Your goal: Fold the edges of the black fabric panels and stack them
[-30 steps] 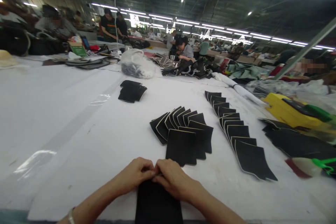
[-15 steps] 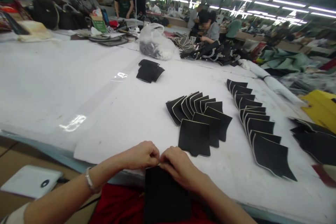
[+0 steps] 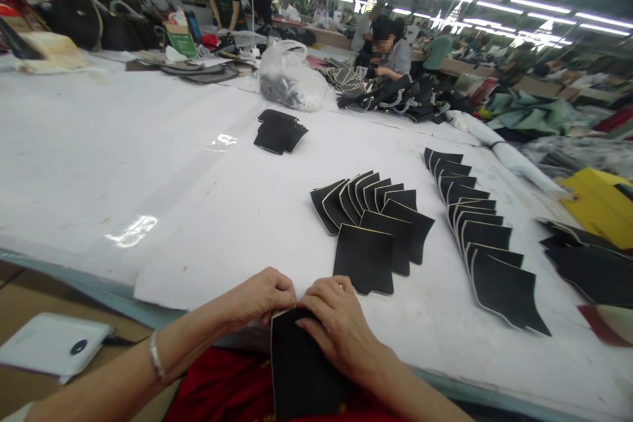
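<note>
Black panel (image 3: pixel 304 369), left hand (image 3: pixel 271 293) pinching edge, right hand (image 3: pixel 339 320) (curled) gripping

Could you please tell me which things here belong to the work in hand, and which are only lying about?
Probably the work's own:
black panel, its top edge held by the left hand and right hand
fan of black pieces
row of black pieces, further right

Probably just lying about:
white device, lower left
clear plastic bag
yellow object, right edge

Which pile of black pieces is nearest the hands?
The middle fan, just beyond the right hand; the long row, small far stack and right-edge pile lie farther.
</note>
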Demonstrator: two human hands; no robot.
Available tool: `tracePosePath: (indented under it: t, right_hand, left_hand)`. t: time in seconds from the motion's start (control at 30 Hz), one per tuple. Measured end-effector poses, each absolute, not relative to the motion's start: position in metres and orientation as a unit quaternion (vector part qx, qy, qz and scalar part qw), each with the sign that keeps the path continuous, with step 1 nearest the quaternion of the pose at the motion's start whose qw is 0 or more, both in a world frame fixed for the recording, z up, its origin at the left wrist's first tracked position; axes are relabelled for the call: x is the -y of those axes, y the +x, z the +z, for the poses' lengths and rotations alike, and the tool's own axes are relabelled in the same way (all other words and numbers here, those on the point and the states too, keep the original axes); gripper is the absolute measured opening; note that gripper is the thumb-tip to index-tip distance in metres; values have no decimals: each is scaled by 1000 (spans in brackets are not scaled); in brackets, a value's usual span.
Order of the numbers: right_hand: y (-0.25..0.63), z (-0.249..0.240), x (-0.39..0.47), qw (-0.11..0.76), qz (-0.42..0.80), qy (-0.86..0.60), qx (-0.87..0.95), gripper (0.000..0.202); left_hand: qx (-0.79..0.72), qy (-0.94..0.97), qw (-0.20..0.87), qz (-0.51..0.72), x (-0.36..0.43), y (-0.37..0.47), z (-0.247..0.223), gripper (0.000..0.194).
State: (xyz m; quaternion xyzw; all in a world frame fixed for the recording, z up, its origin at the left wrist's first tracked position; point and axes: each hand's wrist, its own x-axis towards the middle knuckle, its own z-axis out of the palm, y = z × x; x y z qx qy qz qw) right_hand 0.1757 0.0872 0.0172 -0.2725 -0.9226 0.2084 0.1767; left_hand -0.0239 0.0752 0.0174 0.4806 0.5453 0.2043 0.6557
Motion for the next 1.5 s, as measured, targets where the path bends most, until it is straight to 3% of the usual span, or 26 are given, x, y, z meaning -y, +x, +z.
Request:
tracePosePath:
  t: [0.57, 0.7, 0.9, 1.1, 1.2, 1.3, 1.5]
  right_hand:
    - [179, 14, -99, 138, 244, -189, 941, 14]
    - [175, 15, -97, 86, 230, -173, 954, 12]
    - [171, 35, -81, 54, 157, -192, 967, 12]
    - [179, 41, -71, 109, 212, -209, 948, 14]
    - [181, 27, -82, 153, 267, -269, 913, 15]
    - [180, 15, -92, 145, 297, -298, 896, 13]
    - [173, 15, -94, 91, 257, -297, 915, 9]
  left_hand:
    - [-518, 523, 661, 148, -63, -22, 25, 15]
    - [-532, 622, 567, 88, -61, -16, 30, 14]
    - [-605, 651, 443, 118, -73, -13, 32, 9]
    - [-541, 642, 535, 97, -83, -30, 34, 8]
    - [-520, 630, 565, 116, -76, -33, 32, 25]
    - [-510, 622, 576, 147, -63, -33, 30, 34]
    - [-548, 667, 478, 163, -47, -26, 28, 18]
